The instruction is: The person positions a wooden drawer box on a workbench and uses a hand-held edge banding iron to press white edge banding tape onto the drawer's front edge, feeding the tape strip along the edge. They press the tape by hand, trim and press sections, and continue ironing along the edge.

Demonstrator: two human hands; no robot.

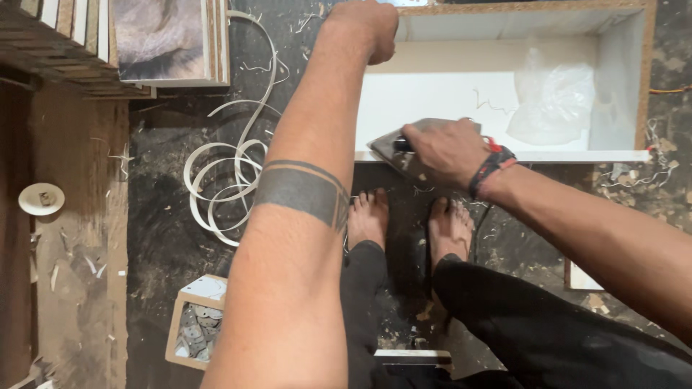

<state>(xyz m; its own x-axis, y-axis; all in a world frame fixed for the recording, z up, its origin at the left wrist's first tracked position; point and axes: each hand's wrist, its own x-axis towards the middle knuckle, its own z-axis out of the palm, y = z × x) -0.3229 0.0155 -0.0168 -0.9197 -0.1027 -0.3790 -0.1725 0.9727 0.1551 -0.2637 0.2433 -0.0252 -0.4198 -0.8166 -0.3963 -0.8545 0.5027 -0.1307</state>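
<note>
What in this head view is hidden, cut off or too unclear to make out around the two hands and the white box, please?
- Left hand: its fingers run past the top edge, so its grip stays unseen.
- Flat iron: the right hand covers its handle; the sole faces away.
- White box: the top edge crops its far wall.
- Clear plastic bag: contents unreadable.
- Small open box: its grey bits are too small to identify.

Both forearms are bare. The left forearm carries a wide dark tattooed band with 1 thin line above it. A red-and-black braided thread wristband (492,163) circles the right wrist. Black trousers (504,324), bare feet.
</note>
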